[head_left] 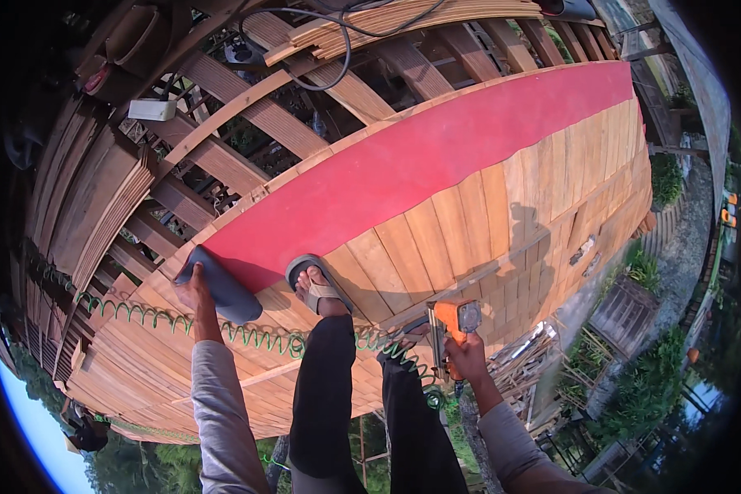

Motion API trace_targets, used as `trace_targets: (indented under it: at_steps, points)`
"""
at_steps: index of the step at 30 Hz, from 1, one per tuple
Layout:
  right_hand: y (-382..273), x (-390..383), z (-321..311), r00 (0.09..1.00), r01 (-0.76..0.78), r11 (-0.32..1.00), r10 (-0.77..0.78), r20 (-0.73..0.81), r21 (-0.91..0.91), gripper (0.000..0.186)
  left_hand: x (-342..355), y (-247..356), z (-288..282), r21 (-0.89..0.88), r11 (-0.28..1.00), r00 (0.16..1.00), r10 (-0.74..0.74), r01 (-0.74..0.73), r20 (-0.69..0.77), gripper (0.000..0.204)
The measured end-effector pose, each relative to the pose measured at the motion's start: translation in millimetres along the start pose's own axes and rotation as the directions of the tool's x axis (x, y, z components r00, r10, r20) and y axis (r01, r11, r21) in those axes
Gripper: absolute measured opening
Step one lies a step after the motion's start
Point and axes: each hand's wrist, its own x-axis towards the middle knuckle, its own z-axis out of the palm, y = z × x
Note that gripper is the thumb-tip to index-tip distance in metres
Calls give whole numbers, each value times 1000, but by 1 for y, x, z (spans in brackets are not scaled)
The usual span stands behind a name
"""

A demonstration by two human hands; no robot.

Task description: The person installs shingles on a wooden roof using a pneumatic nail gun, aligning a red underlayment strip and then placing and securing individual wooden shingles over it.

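Observation:
My left hand [193, 288] grips the end of a dark grey roll [232, 290], which lies at the left end of a long pink-red sheet [428, 152] spread along the curved wooden edge. My right hand [466, 357] is closed round the handle of an orange and black nail gun [456, 317], held over the shingled boards. A coiled green hose [251, 336] trails across the boards below both legs and hands toward the gun. My sandaled foot [313, 284] rests beside the red sheet and the roll, with the other foot partly hidden near the gun.
Overlapping wooden shingles [412, 251] slope under me. Above are open slatted beams [416, 74], stacked boards [90, 214], a black cable [346, 49] and a white block [151, 109]. Past the edge at right lie ground [634, 346], plants and scrap wood far below. A dark figure or bundle sits at lower left.

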Motion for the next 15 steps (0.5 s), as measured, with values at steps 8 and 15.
trace_targets:
  at_steps: [8,15]
  points:
    - [-62,49,25,995,101,976,-97,32,-195,32,18,12,2,-52,998,996,-39,43,81,69]
    - [-125,99,80,946,323,929,-316,64,-179,21,25,5,-4,-182,981,993,-54,73,105,64]
